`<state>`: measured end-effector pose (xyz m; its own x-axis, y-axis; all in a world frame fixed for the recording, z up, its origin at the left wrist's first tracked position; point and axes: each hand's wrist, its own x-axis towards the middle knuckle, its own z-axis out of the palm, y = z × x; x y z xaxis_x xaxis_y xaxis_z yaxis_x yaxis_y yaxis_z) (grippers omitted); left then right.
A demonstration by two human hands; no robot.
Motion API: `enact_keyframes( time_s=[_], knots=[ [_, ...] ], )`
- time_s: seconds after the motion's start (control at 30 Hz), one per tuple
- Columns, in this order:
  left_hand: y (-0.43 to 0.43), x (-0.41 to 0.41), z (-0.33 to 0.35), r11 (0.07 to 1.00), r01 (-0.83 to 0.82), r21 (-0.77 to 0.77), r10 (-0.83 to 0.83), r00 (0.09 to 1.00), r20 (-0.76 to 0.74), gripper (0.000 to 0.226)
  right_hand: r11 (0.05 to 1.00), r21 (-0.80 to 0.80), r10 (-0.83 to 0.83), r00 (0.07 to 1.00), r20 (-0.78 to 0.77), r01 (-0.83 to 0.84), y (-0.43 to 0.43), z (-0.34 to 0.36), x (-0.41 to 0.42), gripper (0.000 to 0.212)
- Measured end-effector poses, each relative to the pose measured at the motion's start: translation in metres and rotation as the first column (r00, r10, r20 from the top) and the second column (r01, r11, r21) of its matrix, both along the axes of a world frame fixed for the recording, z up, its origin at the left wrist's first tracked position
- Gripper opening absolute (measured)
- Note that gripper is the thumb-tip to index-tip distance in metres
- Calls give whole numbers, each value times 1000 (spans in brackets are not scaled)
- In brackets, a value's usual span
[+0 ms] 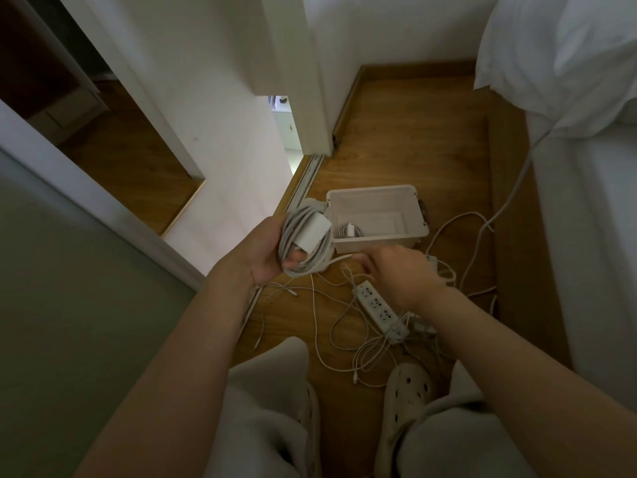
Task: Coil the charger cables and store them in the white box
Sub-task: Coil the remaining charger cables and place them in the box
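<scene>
My left hand (pixel 267 251) grips a coil of white charger cable (pixel 303 248) with its white power brick (pixel 312 232) tucked against the loops, held just left of the white box (pixel 379 238). My right hand (pixel 396 270) pinches the loose end of that cable, which runs straight from the coil to its fingers. The open box sits on the wooden floor and holds one small coiled cable with a plug (pixel 350 231) in its near left corner. Several loose white cables (pixel 344 326) lie tangled on the floor below my hands.
A white power strip (pixel 377 308) lies among the loose cables, right of centre. A bed with white bedding (pixel 586 167) lines the right side; one cable (pixel 506 205) runs up to it. White door panels (pixel 213 115) stand at left. My knees and slippers (pixel 408 391) are at the bottom.
</scene>
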<state>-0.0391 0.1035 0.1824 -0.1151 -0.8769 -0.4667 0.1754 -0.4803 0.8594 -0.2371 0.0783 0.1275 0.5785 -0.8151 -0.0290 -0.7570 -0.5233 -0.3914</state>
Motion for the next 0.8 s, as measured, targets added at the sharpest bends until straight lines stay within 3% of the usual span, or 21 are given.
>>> enact_keyframes(
  time_s=[0.13, 0.3, 0.43, 0.57, 0.63, 0.8],
  knots=[
    [11, 1, 8, 979, 202, 30, -203, 949, 242, 34, 991, -66, -115, 993, -23, 113, -4, 2, -4, 38],
    [10, 6, -7, 967, 231, 109, -251, 772, 584, 33, 987, -120, -109, 994, -2, 108, 6, 6, 9, 35],
    [9, 6, -11, 962, 255, 101, -257, 709, 657, 34, 986, -132, -104, 995, 11, 104, 10, 8, 14, 38],
    [6, 3, -15, 948, 299, 104, -260, 547, 796, 30, 987, -129, -93, 996, -14, 91, 14, 11, 18, 42],
    [6, 0, -16, 949, 302, 88, -247, 539, 805, 26, 987, -122, -103, 995, -11, 101, 17, 12, 20, 42],
    [3, -8, -26, 952, 296, -75, -43, 372, 927, 21, 990, -22, -135, 987, 89, 137, 29, 14, 28, 37]
  ],
)
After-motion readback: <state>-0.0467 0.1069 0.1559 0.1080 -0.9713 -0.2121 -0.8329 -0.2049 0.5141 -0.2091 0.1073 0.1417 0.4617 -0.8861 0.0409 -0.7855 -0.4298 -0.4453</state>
